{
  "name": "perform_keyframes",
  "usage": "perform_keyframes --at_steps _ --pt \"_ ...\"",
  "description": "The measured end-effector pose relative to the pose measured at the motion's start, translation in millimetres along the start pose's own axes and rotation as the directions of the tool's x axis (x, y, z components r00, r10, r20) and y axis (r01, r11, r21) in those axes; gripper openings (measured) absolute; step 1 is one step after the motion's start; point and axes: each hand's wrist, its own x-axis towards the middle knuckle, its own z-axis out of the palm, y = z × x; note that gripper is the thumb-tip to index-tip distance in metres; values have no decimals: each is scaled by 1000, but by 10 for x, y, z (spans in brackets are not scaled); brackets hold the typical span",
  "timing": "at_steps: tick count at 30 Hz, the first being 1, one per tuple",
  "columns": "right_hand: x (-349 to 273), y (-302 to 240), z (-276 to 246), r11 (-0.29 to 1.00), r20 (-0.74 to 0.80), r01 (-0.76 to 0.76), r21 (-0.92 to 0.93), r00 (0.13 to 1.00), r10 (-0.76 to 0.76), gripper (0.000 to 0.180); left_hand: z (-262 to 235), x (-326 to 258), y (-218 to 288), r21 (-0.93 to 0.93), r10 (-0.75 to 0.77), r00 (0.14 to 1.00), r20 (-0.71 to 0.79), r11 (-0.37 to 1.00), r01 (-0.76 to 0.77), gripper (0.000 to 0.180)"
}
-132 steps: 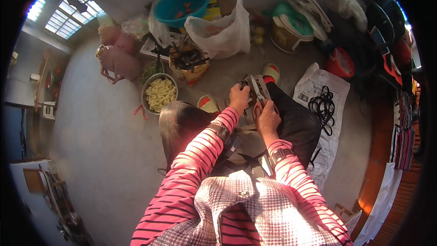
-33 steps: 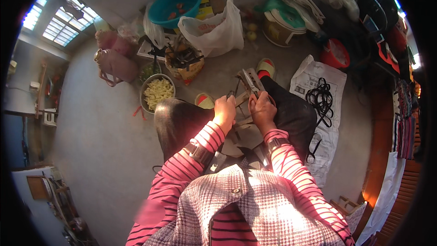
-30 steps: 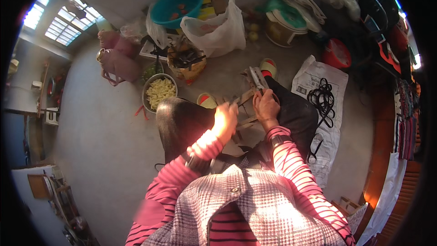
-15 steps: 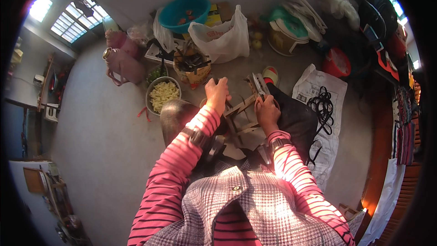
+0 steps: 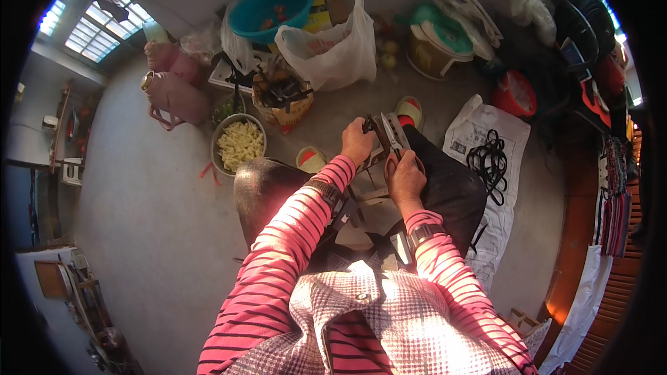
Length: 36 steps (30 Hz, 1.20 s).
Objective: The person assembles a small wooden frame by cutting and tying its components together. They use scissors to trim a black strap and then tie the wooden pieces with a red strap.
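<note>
- Grey floor (image 5: 153, 201), head view: dark scraps (image 5: 281, 89) in a tan bag (image 5: 300, 111); black cord (image 5: 488, 160) on a white sheet (image 5: 515, 135).
- Left hand (image 5: 356, 142): pinching a dark piece (image 5: 366, 125) (kind unclear).
- Right hand (image 5: 406, 179): wrapped around scissors (image 5: 392, 135), blades beside that piece; work seemingly midway.

A home, it seems: a blue basin (image 5: 243, 15) and plastic bag (image 5: 339, 62) sit by the wall at top, a pink jug (image 5: 182, 99) and food bowl (image 5: 215, 153) at upper left, slippers (image 5: 311, 160) near the centre.
</note>
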Motion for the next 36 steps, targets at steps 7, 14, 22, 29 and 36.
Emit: perform_keyframes --at_steps 7,14,22,29,36 --pt "6 -24 -21 996 86 -85 14 993 84 29 -49 18 95 -62 -207 962 178 973 221 19" --pt "-5 13 32 998 -46 35 -43 998 -37 31 -227 -117 263 -510 -337 833 440 670 540 12" --pt "13 5 24 999 5 -29 -39 1000 29 32 -482 -368 339 -588 -254 809 530 578 566 8" --pt "1 42 50 999 3 -42 20 999 42 32 -709 -665 489 -664 -181 825 536 514 544 5" --pt "8 73 58 995 98 -85 -56 991 90 35 -964 -1017 774 -767 -8 870 493 468 439 5"
